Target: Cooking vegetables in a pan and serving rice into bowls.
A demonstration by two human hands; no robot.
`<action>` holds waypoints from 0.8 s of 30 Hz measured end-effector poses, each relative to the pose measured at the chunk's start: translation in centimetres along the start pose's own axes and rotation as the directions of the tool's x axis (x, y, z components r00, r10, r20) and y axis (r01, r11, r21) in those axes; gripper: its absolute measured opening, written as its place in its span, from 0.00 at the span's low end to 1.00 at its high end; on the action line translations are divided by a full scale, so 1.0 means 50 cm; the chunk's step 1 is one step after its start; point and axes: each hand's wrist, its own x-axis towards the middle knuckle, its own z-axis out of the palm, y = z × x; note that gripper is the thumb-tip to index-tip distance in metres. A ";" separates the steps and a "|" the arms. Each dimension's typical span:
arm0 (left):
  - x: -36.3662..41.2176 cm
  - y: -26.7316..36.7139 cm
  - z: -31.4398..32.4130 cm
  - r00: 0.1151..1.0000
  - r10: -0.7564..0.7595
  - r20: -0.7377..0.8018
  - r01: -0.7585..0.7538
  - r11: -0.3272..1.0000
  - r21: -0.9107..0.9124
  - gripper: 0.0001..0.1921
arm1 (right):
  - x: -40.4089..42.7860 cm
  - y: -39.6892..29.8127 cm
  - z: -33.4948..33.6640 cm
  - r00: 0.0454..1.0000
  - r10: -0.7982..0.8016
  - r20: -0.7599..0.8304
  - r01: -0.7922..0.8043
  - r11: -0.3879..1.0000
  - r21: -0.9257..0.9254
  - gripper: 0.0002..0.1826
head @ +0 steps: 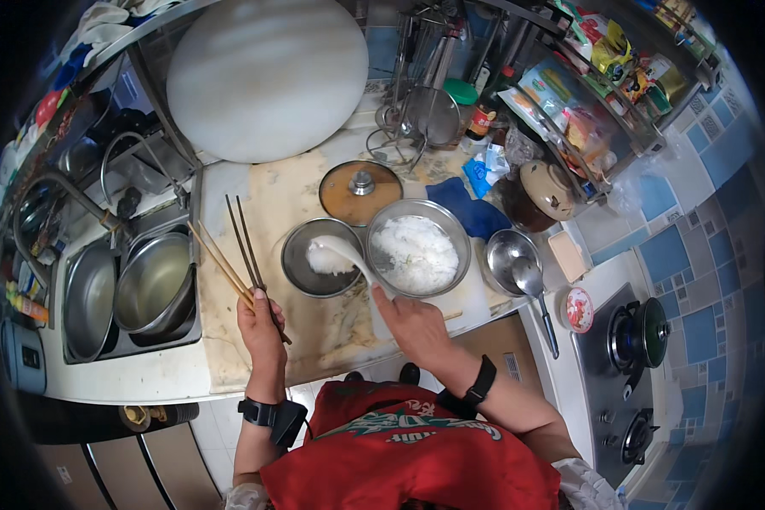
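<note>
My left hand (262, 324) grips several chopsticks (245, 245), light wooden and dark ones, with their long ends pointing up and away over the counter. In my right hand (414, 328) is the handle of a white rice paddle (343, 245). A lump of white rice (331, 260) lies at the paddle's head, over an otherwise bare steel bowl (298, 271). Just right of it stands a larger metal bowl (464, 255) holding cooked white rice (417, 252). Behind both bowls rests a glass lid (338, 201) with a metal knob.
A sink at the left holds metal basins (156, 287). Right of the rice are a blue cloth (462, 207), a steel bowl with a ladle (529, 274) and a gas hob (596, 376) bearing a lidded pot (650, 331). A large round white board (268, 80) leans behind.
</note>
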 end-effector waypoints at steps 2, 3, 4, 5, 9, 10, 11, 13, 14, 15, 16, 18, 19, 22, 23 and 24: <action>-0.003 0.004 -0.002 1.000 -0.007 0.008 0.007 1.000 0.008 0.09 | 0.001 0.000 -0.010 0.997 -0.043 -0.067 0.041 0.999 -0.023 0.29; -0.005 0.007 -0.003 0.999 -0.032 0.001 0.032 0.999 0.018 0.09 | 0.002 0.002 -0.017 0.991 -0.079 -0.111 0.074 0.996 -0.053 0.31; -0.009 0.010 -0.002 1.000 -0.016 0.008 0.016 1.000 0.015 0.09 | -0.003 0.007 -0.027 0.991 -0.082 -0.107 0.077 0.996 -0.051 0.31; -0.014 0.013 0.000 0.999 -0.027 0.023 0.027 0.999 0.019 0.09 | -0.011 0.016 -0.039 0.989 -0.040 -0.144 0.037 0.999 -0.021 0.30; -0.041 0.020 0.025 0.983 -0.104 0.154 0.098 0.994 0.045 0.09 | -0.051 0.059 -0.069 0.984 0.135 -0.116 -0.147 0.984 -0.104 0.29; -0.049 0.016 0.039 0.974 -0.130 0.187 0.125 0.991 0.040 0.09 | -0.058 0.069 -0.069 0.985 0.123 -0.122 -0.136 0.986 -0.100 0.29; -0.059 0.014 0.050 0.955 -0.138 0.264 0.131 0.990 0.044 0.09 | -0.062 0.079 -0.068 0.979 0.194 -0.057 -0.200 0.972 -0.123 0.28; -0.075 -0.002 0.084 0.917 -0.161 0.364 0.181 0.983 -0.021 0.09 | -0.066 0.091 -0.059 0.963 0.268 0.005 -0.264 0.952 -0.155 0.28; -0.083 -0.010 0.098 0.897 -0.189 0.399 0.202 0.979 0.011 0.09 | -0.063 0.096 -0.053 0.962 0.271 -0.007 -0.269 0.948 -0.170 0.28; -0.090 -0.021 0.112 0.877 -0.206 0.434 0.210 0.977 0.038 0.09 | -0.059 0.101 -0.048 0.960 0.279 -0.016 -0.277 0.942 -0.191 0.27; -0.097 -0.034 0.129 0.851 -0.215 0.479 0.243 0.970 0.004 0.09 | -0.054 0.105 -0.043 0.961 0.276 -0.020 -0.274 0.944 -0.184 0.27; -0.107 -0.061 0.157 0.842 -0.148 0.518 0.134 0.989 0.065 0.09 | -0.045 0.111 -0.036 0.973 0.225 -0.043 -0.229 0.950 -0.211 0.27; -0.109 -0.074 0.170 0.842 -0.146 0.519 0.105 0.989 0.108 0.09 | -0.042 0.112 -0.036 0.974 0.224 -0.036 -0.227 0.953 -0.200 0.27; -0.111 -0.111 0.207 0.867 -0.110 0.486 0.034 0.986 0.164 0.09 | -0.039 0.113 -0.040 0.974 0.221 0.057 -0.207 0.960 -0.191 0.27; -0.108 -0.119 0.215 0.865 -0.070 0.496 0.004 0.991 0.132 0.09 | -0.039 0.113 -0.043 0.976 0.203 0.078 -0.187 0.967 -0.175 0.26; -0.102 -0.126 0.223 0.873 -0.061 0.484 -0.021 0.986 0.163 0.09 | -0.039 0.112 -0.046 0.977 0.189 0.094 -0.172 0.971 -0.167 0.25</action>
